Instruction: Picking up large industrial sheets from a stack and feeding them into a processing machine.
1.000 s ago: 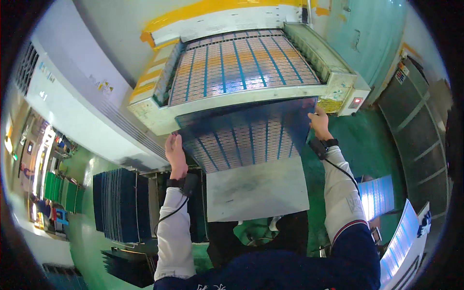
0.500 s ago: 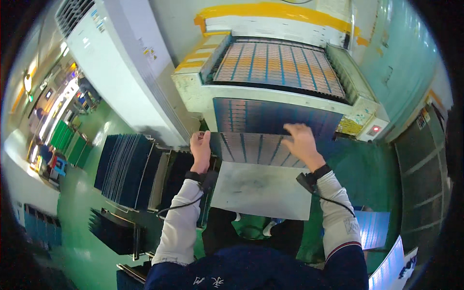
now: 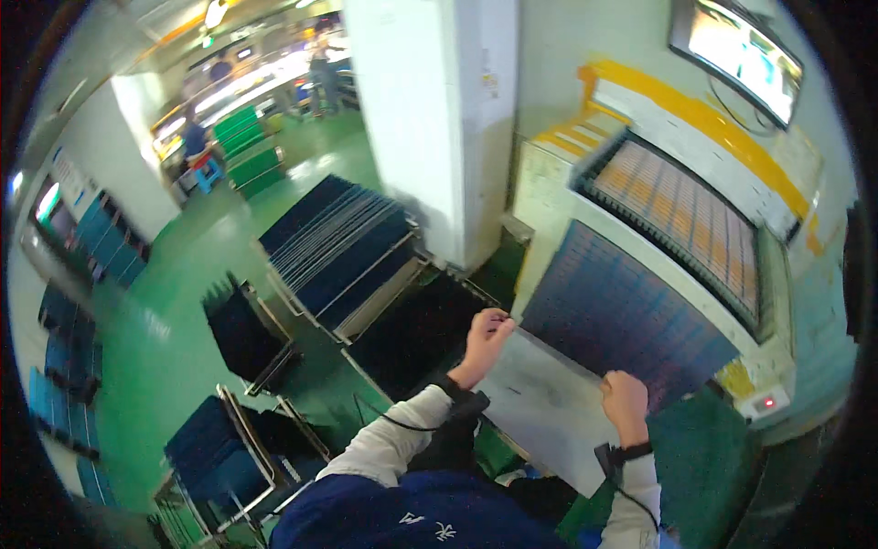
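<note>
My left hand [image 3: 485,348] is closed in a pinch at the left end of a thin panel edge [image 3: 558,349]. Along that same edge, farther right, my right hand [image 3: 626,404] is closed with curled fingers. The thin panel is seen almost edge-on, so its face is hidden. Just beyond it, a large dark blue patterned panel [image 3: 631,311] leans against the front of a cream machine [image 3: 549,192]. Below my hands lies a pale grey board [image 3: 549,412], tilted away to the right.
Racks of dark panels [image 3: 338,247] stand on the green floor to my left, with another rack [image 3: 242,334] farther left. A white cabinet [image 3: 412,119] rises behind them. Striped panels [image 3: 681,220] sit in the machine's top. A screen [image 3: 741,55] hangs at upper right.
My view has swung left, bringing in more racks and a wall screen. My right hand, open before, has come down and closed at the panel's edge. The panel's striped face no longer shows.
</note>
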